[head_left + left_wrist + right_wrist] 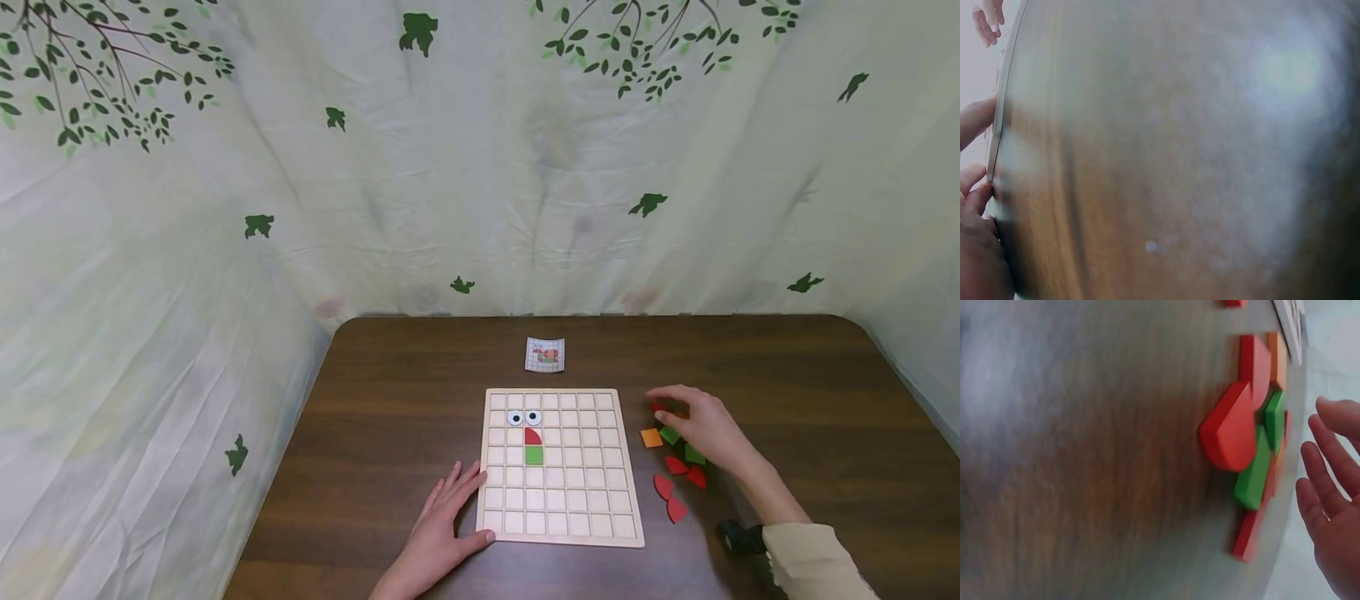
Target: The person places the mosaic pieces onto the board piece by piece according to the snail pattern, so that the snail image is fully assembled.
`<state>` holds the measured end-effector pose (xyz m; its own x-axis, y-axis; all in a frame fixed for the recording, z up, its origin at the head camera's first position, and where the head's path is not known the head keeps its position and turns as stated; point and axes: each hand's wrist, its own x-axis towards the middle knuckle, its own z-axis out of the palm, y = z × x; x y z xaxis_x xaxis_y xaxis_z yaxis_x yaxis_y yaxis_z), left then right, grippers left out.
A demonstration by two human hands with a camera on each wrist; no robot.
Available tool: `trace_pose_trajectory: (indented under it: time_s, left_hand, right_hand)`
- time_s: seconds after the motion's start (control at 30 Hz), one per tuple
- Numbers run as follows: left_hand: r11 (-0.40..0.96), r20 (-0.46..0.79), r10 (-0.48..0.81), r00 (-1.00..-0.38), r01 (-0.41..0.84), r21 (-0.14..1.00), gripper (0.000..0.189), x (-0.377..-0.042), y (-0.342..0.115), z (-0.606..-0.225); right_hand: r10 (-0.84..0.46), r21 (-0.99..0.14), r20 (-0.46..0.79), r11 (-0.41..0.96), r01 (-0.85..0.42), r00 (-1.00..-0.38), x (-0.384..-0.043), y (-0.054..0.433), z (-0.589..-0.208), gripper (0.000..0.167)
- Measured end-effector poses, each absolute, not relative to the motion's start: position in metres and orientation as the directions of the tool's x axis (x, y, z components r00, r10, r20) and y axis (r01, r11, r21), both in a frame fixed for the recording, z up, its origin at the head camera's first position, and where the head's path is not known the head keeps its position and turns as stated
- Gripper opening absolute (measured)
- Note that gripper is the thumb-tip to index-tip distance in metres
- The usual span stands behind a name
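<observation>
A pale wooden grid board [566,479] lies on the table. My left hand [442,533] rests along its left edge, thumb at the near left corner and fingers spread fairly straight. On the board sit two round eye pieces [515,418], a red quarter-round block [532,437] and a green square block [534,456] just below it. To the right of the board my right hand [708,425] reaches over loose blocks, fingertips close to a red block [657,407]. The right wrist view shows its fingers loosely extended, with no block visible between them.
Near the right hand lie an orange square block [651,437], a green block [670,434], another green block [694,454] and several red blocks [676,465]. Beyond the board is a small picture card [545,355]. A leaf-patterned curtain [480,192] hangs behind the table.
</observation>
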<state>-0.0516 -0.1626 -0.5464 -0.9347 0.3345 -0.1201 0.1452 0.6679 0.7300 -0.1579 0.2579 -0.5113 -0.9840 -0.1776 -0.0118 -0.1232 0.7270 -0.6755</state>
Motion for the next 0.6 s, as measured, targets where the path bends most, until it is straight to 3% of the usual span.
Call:
trace_pose_trajectory:
  time_s: [0.6]
  left_hand:
    - [0.665, -0.112, 0.334, -0.936, 0.150, 0.732, 0.077, -0.051, -0.163, -0.546]
  right_hand:
    - [-0.255, -0.628, -0.002, 0.752, -0.197, -0.967, -0.173, 0.263, -0.523, 0.034]
